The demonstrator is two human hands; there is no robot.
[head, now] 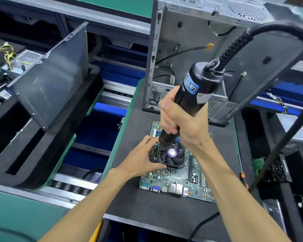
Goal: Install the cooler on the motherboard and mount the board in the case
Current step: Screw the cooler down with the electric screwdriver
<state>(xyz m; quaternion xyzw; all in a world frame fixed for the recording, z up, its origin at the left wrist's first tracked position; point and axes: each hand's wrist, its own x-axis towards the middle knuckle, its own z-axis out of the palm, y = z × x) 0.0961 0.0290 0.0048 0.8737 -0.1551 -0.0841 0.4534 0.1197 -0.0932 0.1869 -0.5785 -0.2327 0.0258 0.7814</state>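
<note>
I look down on a dark grey tabletop (147,203) where the motherboard (175,180) lies flat, its long axis running from about 11 o'clock to 5 o'clock, with the port row on the near edge facing me at 6 o'clock. The cooler (171,156) sits on the board's far half, fan face up, a purple label at its hub.

My left hand (140,159) is at the cooler's 9 o'clock side, fingers curled round its near-left corner and gripping the frame. My right hand (180,123) is just above the cooler toward 12 o'clock, clenched round the barrel of a black electric screwdriver (191,95). The tool tilts, its cable end high toward 1 o'clock and its tip down at the cooler's 10 o'clock corner, just beside my left fingertips (151,139). Whether the bit is seated in a screw I cannot tell. Its thick black cable (278,119) arcs over at 1 o'clock and drops past the tabletop's right edge.

The open metal case (191,49) stands upright at 12 o'clock, close behind the board. A green rim bounds the tabletop on the left, close to the board's left edge. Bare tabletop lies at 6 o'clock between the board and the near edge. At 9 to 10 o'clock, well apart, a grey side panel (54,75) leans in a black foam tray (42,154).
</note>
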